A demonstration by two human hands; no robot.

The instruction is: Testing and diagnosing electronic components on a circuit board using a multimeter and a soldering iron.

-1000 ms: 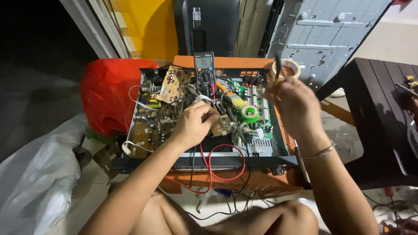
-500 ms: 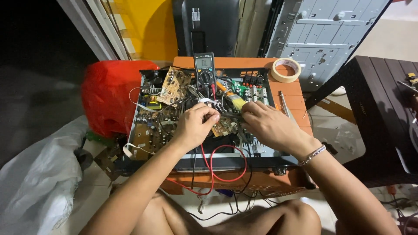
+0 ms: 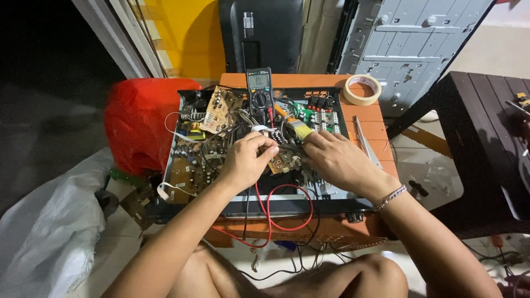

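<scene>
Two hands are deep in the middle of the frame, working over an opened-up amplifier chassis (image 3: 182, 165) that sits on a small orange table (image 3: 372, 124). The left hand (image 3: 248, 160) is curled shut, fingers pinched together on what looks like a probe tip or wire at a small brown circuit board (image 3: 284, 161); can't tell exactly which, it's too small. The right hand (image 3: 334, 160) has a beaded bracelet (image 3: 391, 196) at the wrist and is pressed down right beside the left, fingers closed on that same little board, nearly touching the other hand.

Just above the hands, a digital multimeter (image 3: 259, 91) leans at the back edge of the chassis, with red and black test leads (image 3: 276, 212) looping off the front of the table near the person's knees. A tan circuit board (image 3: 221, 105) is propped up to the left of the meter, and a green board (image 3: 312, 113) sits to its right.

Upper right of the table has a roll of masking tape (image 3: 362, 89), and a slim metal tool (image 3: 365, 140) lies along the right edge. A red plastic bag (image 3: 135, 121) sits left of the table, and a dark wicker table (image 3: 486, 154) is at the right of the frame.
</scene>
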